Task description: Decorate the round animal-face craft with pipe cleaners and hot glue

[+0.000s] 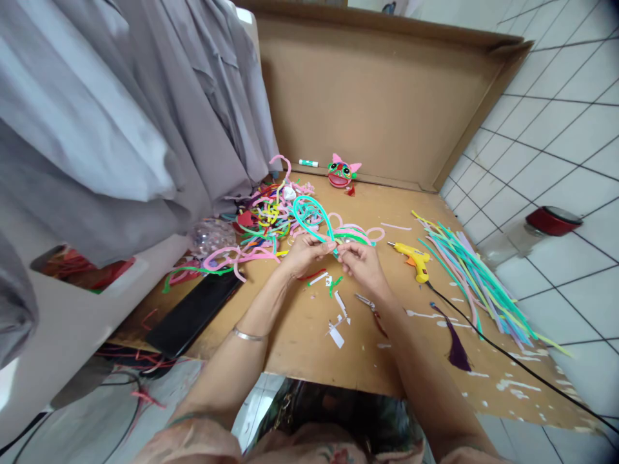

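Note:
Both hands meet over the middle of the brown table. My left hand [307, 254] pinches the lower end of a teal pipe cleaner loop [313, 201], which stands up above the fingers. Fingertips of my right hand [356, 260] close on the same teal piece, touching my left fingertips. Just behind the hands lies a rounded piece [355, 234] with pink and green pipe cleaners and pink loops, partly hidden. To its left is a tangled pile of coloured pipe cleaners [271, 216].
A yellow glue gun [414, 258] with a black cord, a pipe cleaner bundle [478, 280] and a purple tassel [456, 345] lie right. Scissors [371, 308] sit by my right forearm. A decorated head [340, 174] stands behind; a black case [193, 316] lies left.

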